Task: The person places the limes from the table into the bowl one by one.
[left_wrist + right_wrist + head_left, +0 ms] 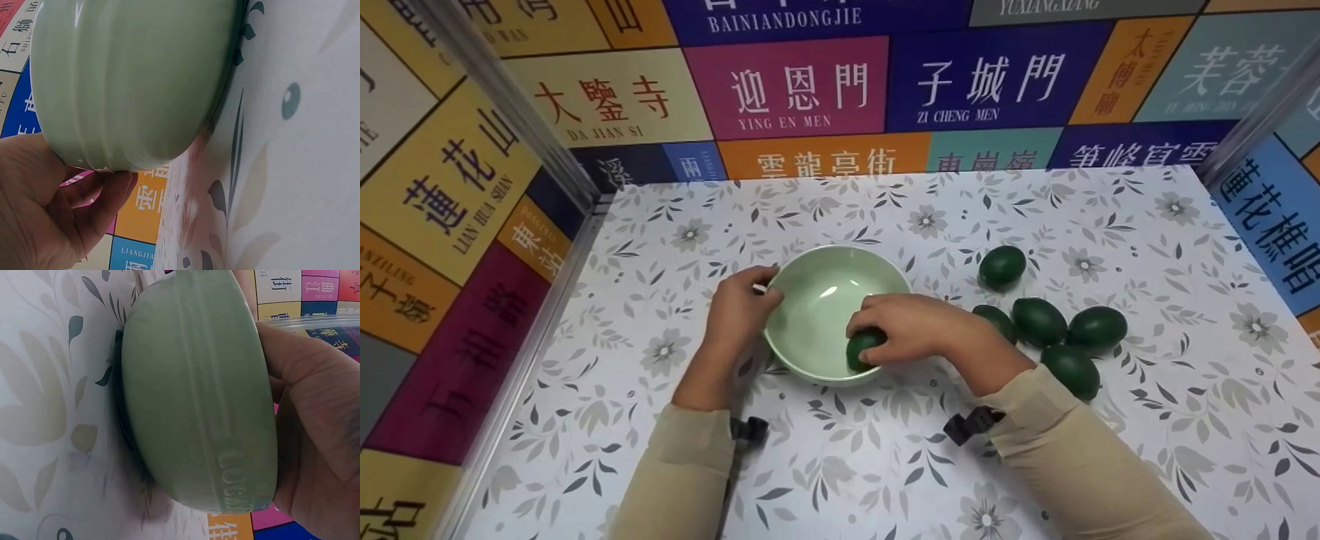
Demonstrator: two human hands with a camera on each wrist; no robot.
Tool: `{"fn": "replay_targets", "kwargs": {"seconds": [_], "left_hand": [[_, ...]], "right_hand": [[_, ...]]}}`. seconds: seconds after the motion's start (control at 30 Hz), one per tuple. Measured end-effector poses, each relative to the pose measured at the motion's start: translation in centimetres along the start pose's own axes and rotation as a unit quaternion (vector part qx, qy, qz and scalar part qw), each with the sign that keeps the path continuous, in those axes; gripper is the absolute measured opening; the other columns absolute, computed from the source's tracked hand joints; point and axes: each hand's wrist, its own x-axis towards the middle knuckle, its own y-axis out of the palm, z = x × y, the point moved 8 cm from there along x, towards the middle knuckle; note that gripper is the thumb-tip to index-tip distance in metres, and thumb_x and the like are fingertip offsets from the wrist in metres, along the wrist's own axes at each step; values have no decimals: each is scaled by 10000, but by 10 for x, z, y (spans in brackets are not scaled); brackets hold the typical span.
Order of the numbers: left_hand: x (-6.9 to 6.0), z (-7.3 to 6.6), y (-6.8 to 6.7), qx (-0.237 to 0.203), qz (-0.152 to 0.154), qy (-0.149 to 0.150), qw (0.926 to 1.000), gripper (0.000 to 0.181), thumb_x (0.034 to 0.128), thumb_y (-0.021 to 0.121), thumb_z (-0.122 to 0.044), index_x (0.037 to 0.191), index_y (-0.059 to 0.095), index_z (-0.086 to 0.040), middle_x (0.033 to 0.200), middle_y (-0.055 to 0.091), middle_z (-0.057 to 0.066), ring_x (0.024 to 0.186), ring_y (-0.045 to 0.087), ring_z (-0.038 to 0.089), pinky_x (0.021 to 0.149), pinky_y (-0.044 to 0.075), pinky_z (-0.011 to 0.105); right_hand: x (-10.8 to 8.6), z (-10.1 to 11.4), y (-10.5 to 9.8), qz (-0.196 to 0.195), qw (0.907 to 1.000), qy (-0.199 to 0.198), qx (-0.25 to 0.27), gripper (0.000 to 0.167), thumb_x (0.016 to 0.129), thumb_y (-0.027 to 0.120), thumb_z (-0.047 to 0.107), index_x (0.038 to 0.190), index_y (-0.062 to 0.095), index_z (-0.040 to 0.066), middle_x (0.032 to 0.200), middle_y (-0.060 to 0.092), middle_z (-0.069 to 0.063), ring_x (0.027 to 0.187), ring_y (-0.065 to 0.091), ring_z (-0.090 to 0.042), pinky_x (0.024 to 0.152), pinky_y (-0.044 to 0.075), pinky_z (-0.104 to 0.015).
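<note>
A light green bowl (817, 300) stands on the table, its ribbed outer wall (135, 84) filling much of the left wrist view. My left hand (739, 311) grips the bowl's left rim, thumb at the top edge and fingers against the outside. Inside the bowl, at its near right side, my right hand (915, 326) holds a dark green oval fruit (864, 349) between thumb and fingers. The right wrist view shows that hand (320, 410) just over the rim, with raised letters on the bowl's wall; the fruit is hidden there by the bowl.
Several more dark green fruits lie right of the bowl: one farther back (1002, 267), the others grouped (1039, 322) close by my right forearm, which partly covers one. A white floral cloth (840, 465) covers the table. Panels with printed characters (795, 90) stand behind and at both sides.
</note>
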Motion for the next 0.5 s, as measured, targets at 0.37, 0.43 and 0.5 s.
{"fn": "replay_targets", "kwargs": {"seconds": [0.37,0.43,0.5], "left_hand": [[-1,-1,0,-80,-31,161,9998,406,909,646,-122,1308,724,-111,1156,726,107,971,695,237,741,580,331],[-1,-1,0,-75,-15,144,9999,405,913,649,-125,1311,721,-112,1156,727,105,978,694,239,749,582,332],[-1,0,0,-73,-7,119,9999,408,912,654,-130,1314,720,-114,1153,728,100,980,693,238,755,581,338]], "right_hand": [[-3,1,-3,-262,9996,78,2,236,920,727,264,1140,756,183,1091,651,-17,968,587,-176,891,519,-366],[-4,1,-4,-295,9995,89,-18,231,924,725,262,1138,755,181,1088,648,-19,967,583,-179,888,518,-368],[-5,1,-5,-301,9995,117,-30,233,928,719,262,1144,753,181,1090,646,-20,972,582,-183,890,519,-373]]}}
